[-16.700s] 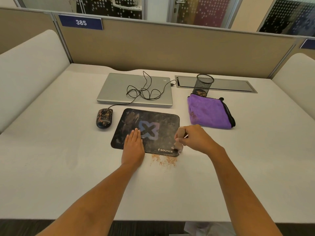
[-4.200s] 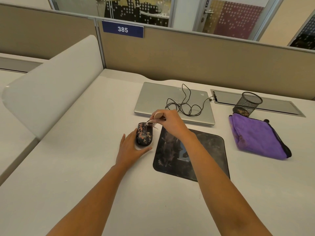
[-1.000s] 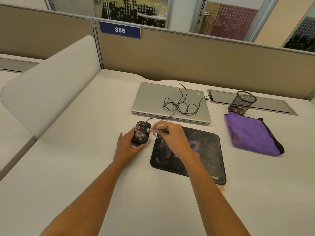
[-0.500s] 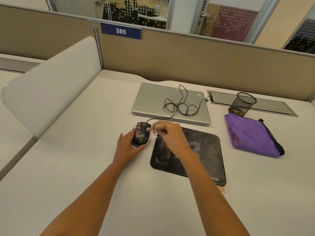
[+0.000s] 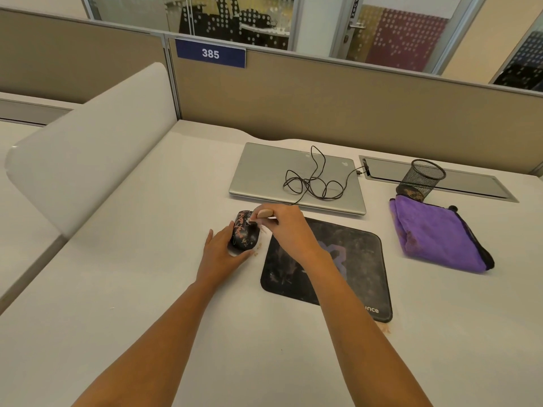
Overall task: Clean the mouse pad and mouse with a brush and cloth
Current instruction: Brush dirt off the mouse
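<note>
A black mouse [image 5: 244,233] streaked with brownish dirt sits just left of the black mouse pad [image 5: 349,268]. My left hand [image 5: 221,254] cups the mouse's near end and holds it steady. My right hand [image 5: 286,227] is shut on a small brush [image 5: 265,214] with a tan handle; its bristle end touches the mouse's top right side. The pad is smudged with a faded blue logo, and my right forearm crosses over it. A folded purple cloth [image 5: 435,239] with brown stains lies to the pad's right.
A shut silver laptop [image 5: 264,177] lies behind the mouse with the mouse's black cable [image 5: 316,183] coiled on its lid. A black mesh cup [image 5: 421,180] stands behind the cloth. Brown crumbs [image 5: 385,329] lie at the pad's near right corner. White and beige dividers border the desk.
The brush has shifted a little up along the mouse's right side over the last second. My left hand stays on the mouse. Earlier I was brushing the pad.
</note>
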Available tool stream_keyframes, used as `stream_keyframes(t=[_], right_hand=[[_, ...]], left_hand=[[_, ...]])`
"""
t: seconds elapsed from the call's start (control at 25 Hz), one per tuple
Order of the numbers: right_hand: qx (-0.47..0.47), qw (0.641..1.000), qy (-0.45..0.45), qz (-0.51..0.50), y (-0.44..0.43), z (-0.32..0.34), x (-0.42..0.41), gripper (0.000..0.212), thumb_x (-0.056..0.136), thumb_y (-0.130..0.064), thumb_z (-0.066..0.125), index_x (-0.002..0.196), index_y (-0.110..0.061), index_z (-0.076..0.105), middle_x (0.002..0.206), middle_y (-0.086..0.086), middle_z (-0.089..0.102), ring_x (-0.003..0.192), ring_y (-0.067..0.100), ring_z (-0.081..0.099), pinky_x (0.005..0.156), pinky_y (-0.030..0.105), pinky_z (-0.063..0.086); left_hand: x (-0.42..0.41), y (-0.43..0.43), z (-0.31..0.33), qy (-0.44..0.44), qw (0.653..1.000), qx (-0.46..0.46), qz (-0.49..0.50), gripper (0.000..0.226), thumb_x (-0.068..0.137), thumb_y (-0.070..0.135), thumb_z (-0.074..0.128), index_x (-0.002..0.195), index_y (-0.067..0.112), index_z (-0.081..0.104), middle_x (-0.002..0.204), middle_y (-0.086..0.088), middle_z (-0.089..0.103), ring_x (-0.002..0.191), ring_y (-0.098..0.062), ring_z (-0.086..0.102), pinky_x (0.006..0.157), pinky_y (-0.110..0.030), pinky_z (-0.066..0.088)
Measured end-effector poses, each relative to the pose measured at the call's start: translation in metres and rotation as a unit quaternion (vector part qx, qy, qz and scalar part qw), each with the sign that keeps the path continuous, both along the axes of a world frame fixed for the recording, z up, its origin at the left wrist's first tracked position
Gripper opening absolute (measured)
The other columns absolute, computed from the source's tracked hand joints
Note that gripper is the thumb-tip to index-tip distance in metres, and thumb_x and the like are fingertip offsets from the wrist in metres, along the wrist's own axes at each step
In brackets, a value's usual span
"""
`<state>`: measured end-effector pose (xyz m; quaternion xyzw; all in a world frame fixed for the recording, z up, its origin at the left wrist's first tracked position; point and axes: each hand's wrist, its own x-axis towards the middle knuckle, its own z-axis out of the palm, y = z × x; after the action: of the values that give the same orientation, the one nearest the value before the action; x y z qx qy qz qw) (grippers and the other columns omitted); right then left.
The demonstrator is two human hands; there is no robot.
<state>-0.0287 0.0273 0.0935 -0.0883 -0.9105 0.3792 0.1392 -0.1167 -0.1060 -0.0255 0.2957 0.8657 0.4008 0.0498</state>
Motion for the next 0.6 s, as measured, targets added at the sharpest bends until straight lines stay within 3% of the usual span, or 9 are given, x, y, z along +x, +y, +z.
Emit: stream_keyframes(t=[0.08,0.2,0.44,0.6], right_hand=[[0.010,1.000,-0.007,0.010,-0.006,-0.003,-0.002,0.013,0.089,-0.007,0.058,0.094,-0.009,0.070,0.096,0.004,0.071,0.093,0.015,0.063,0.089,0.029,0.048],[0.032,0.998,-0.038,0.026,-0.006,-0.006,0.001,0.012,0.089,-0.010,0.060,0.093,-0.014,0.070,0.097,0.003,0.070,0.095,0.018,0.062,0.088,0.035,0.049],[-0.003,1.000,-0.002,0.000,0.000,-0.004,0.001,0.012,0.089,-0.009,0.059,0.091,-0.013,0.070,0.095,0.001,0.071,0.092,0.012,0.063,0.087,0.024,0.048],[0.001,1.000,0.007,0.000,-0.003,-0.014,0.002,0.013,0.090,-0.010,0.058,0.094,-0.013,0.070,0.099,0.000,0.070,0.093,0.010,0.061,0.081,0.007,0.041]], left_hand=[[0.001,0.000,0.002,0.000,1.000,0.002,-0.003,0.071,0.081,0.044,0.065,0.139,0.016,0.037,0.136,-0.001,0.052,0.129,-0.018,0.044,0.119,-0.039,0.004],[0.002,-0.001,0.003,0.005,1.000,0.002,-0.004,0.072,0.081,0.043,0.065,0.140,0.015,0.036,0.137,-0.002,0.051,0.129,-0.018,0.044,0.119,-0.038,0.005],[0.001,-0.001,0.002,0.003,1.000,0.000,-0.006,0.073,0.081,0.045,0.065,0.140,0.014,0.036,0.136,-0.001,0.052,0.128,-0.016,0.044,0.119,-0.038,0.006],[0.004,-0.004,0.002,-0.027,1.000,0.008,-0.001,0.082,0.080,0.045,0.066,0.144,0.013,0.027,0.142,-0.002,0.045,0.134,-0.018,0.037,0.119,-0.035,0.003]])
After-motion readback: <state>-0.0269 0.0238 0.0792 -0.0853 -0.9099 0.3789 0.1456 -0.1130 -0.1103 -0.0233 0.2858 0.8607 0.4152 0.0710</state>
